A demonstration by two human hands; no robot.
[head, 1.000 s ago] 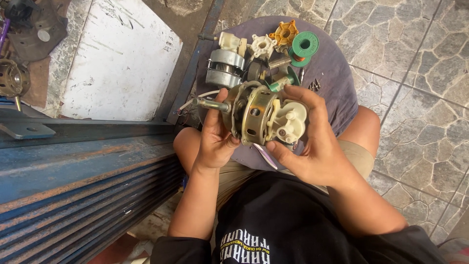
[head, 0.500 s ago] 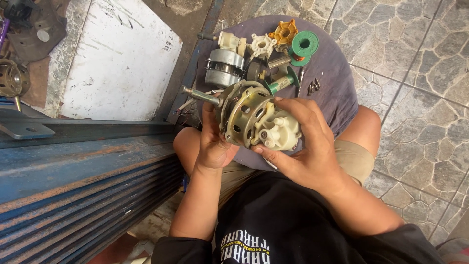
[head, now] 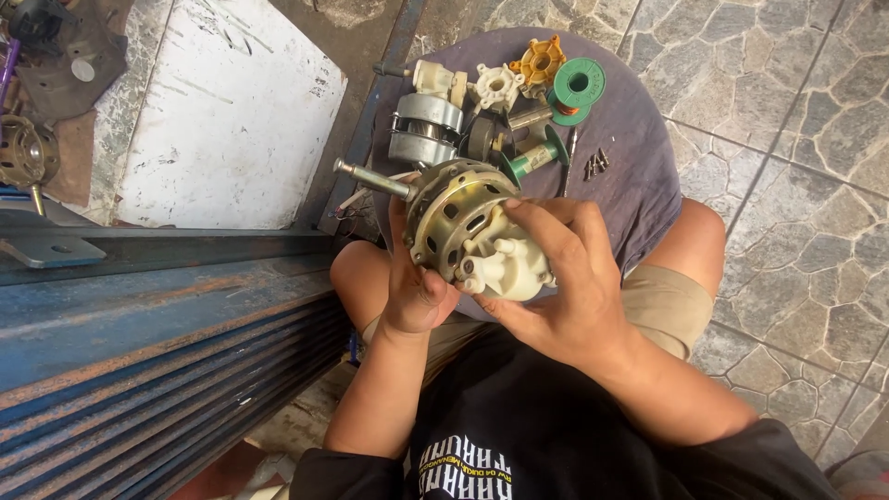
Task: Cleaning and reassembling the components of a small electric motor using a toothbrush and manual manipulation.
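Both hands hold a small fan motor [head: 454, 218] up over the lap, just above a round grey stool top [head: 639, 157] w/ loose parts on it. Left hand [head: 415, 282] cups the motor from underneath, thumb pressed up against the rim of the slotted brass-coloured metal housing. Right hand [head: 565, 278] wraps the rear, fingers curled and pressed over the cream plastic gearbox [head: 505, 268]; palm side is hidden, so contact there prob. firm but can't tell for sure. Steel shaft [head: 370, 179] sticks out to the left, free. Judging by the metal shell, it's likely heavy for its size and rigid; the slots give good finger purchase. The plastic gearbox w/ its little posts looks like the fragile bit, so the housing rim is the safer hold. Shaft is smooth, poss. greasy, poor to grab. Behind it lie a second motor core [head: 421, 130], green solder spool [head: 579, 88], orange knob [head: 537, 63].
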